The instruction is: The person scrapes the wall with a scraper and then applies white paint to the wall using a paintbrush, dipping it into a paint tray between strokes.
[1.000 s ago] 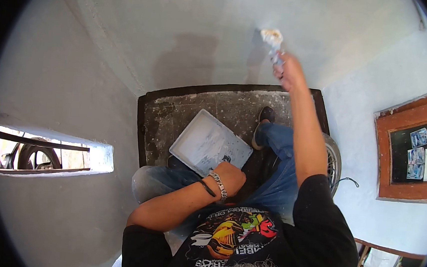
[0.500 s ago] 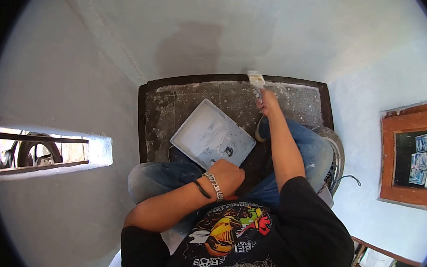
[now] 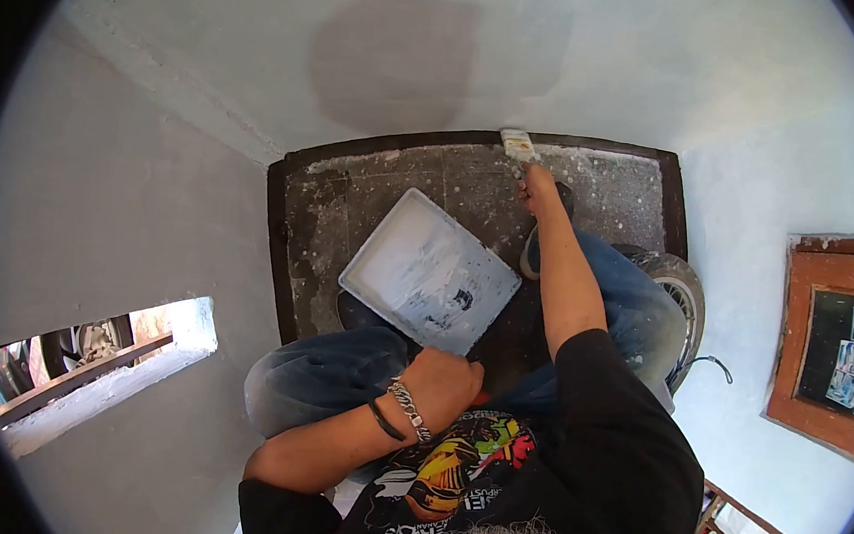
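Observation:
A paint brush with pale bristles (image 3: 519,146) is in my right hand (image 3: 536,189), closed round its handle; the bristles lie at the foot of the wall, over the dark border. My left hand (image 3: 442,389) is closed at the near edge of a pale grey paint tray (image 3: 417,266), with its fingertips hidden from view. The tray is tilted on the view and smeared with white paint, with a dark patch near its right side. A silver bracelet (image 3: 410,411) and a dark band circle my left wrist.
The grey wall (image 3: 394,54) rises beyond the speckled dark floor (image 3: 394,179). A spoked wheel (image 3: 685,297) stands beside my right knee. At the right is a wooden frame (image 3: 797,346) in the white wall. A slot opening (image 3: 89,361) cuts the left wall.
The brush has moved slightly down on the wall's foot, relative to the border. The view has shifted and turned a little. My left hand remains by the tray.

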The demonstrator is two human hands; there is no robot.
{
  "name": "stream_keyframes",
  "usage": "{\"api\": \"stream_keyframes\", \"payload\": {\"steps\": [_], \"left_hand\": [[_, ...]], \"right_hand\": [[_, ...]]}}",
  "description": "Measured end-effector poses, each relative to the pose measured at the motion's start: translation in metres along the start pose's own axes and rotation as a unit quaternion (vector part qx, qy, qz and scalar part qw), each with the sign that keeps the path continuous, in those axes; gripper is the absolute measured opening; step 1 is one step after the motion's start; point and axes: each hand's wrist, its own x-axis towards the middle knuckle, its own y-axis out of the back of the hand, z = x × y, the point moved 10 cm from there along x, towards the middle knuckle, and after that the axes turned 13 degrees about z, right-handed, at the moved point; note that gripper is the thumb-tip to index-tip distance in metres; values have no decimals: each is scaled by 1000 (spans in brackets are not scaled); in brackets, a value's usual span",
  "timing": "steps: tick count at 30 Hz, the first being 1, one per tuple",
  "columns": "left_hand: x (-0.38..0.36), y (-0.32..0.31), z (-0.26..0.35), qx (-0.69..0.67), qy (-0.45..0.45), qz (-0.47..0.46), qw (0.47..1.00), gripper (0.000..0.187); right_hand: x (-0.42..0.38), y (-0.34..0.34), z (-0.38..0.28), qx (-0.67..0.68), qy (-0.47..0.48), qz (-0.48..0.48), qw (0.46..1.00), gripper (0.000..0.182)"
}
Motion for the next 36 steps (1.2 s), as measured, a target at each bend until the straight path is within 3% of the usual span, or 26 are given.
{"api": "stream_keyframes", "payload": {"steps": [6, 9, 19, 22, 27, 30, 36], "left_hand": [[3, -1, -1, 17, 1, 6, 1000, 11], [5, 9, 6, 17, -16, 16, 1000, 11], [8, 5, 27, 45, -95, 50, 993, 13], [4, 8, 22, 51, -87, 56, 993, 13], [-5, 5, 7, 54, -39, 73, 995, 10], [-8, 5, 2, 34, -20, 52, 998, 10], [-2, 10, 0, 13, -1, 8, 1000, 13]], "right_hand": [[-14, -19, -40, 48, 54, -66, 995, 16], [-71, -17, -78, 59, 115, -133, 983, 17], [-297, 20, -220, 41, 328, -200, 922, 20], [-279, 33, -194, 57, 293, -144, 943, 20], [-92, 42, -56, 14, 107, -41, 993, 16], [-54, 44, -13, -6, 25, -14, 1000, 15], [-7, 29, -19, -9, 51, 24, 998, 17]]}}
